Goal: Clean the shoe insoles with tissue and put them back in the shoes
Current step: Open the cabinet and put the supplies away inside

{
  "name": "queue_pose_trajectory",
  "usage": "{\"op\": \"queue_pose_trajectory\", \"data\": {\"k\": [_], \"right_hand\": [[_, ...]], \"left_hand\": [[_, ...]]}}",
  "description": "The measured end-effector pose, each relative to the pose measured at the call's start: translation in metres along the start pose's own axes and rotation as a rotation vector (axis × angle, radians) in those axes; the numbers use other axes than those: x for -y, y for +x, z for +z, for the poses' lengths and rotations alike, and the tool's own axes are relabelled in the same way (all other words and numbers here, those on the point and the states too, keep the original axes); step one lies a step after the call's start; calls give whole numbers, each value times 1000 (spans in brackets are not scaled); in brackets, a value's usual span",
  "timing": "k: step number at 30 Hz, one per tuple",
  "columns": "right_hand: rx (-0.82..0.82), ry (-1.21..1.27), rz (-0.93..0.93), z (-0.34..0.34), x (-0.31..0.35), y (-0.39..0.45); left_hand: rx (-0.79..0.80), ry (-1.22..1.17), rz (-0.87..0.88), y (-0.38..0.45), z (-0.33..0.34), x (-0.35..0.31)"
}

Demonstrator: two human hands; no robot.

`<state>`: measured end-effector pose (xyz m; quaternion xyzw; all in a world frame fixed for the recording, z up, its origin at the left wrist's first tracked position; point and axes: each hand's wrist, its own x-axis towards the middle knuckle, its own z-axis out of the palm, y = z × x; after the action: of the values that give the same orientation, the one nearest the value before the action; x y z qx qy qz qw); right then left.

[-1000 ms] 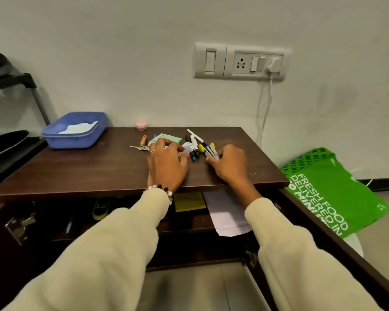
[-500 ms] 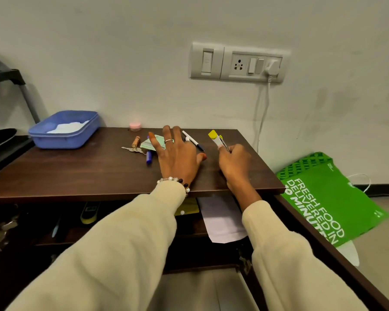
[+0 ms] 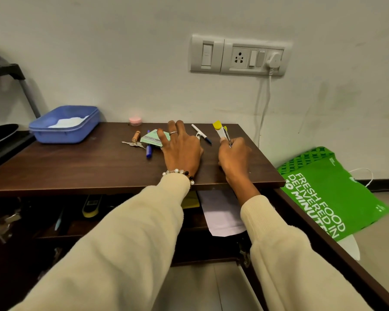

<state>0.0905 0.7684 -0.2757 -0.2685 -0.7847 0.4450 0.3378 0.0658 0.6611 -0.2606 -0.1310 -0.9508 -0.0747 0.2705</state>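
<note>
Worktop (image 3: 76, 167): dark wood cabinet top against the wall, doors open below.

L hand (image 3: 182, 149) lies flat, fingers straight and spread, palm down, fingertips over a pale green card (image 3: 152, 138). Holds nothing.

R hand (image 3: 233, 156) fingers curled round a small bundle of pens/markers (image 3: 221, 132), yellow cap sticking up toward the wall. Grasping, not released.

Loose on top: white pen (image 3: 201, 136) between the hands, blue pen (image 3: 148, 151), keys (image 3: 131, 144), small brown cylinder (image 3: 136, 136), pink pot (image 3: 135, 121) by the wall.

Task's things: no insoles or shoes identifiable. A dark flat shape w/ yellow (image 3: 90, 206) sits on the shelf under the top; cannot tell what it is. Blue tub (image 3: 65, 124), far left of top, has white stuff inside; poss. tissue, not certain.

Judgement: clearing clutter first; the cleaning itself not begun.

Handling, by guess: insoles would be light, thin, floppy, so take at heel end or pinch mid-edge and support the length. Tissue soft, tears easily when rubbed hard; wad it up, don't use a single ply.
</note>
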Motion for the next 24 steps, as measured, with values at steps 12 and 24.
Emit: {"op": "queue_pose_trajectory", "data": {"k": [12, 24], "right_hand": [[-151, 342, 148, -15, -16, 2], [151, 712, -64, -45, -6, -66]], "left_hand": [[-387, -518, -229, -76, 2, 10], [-399, -1005, -140, -120, 0, 5]]}}
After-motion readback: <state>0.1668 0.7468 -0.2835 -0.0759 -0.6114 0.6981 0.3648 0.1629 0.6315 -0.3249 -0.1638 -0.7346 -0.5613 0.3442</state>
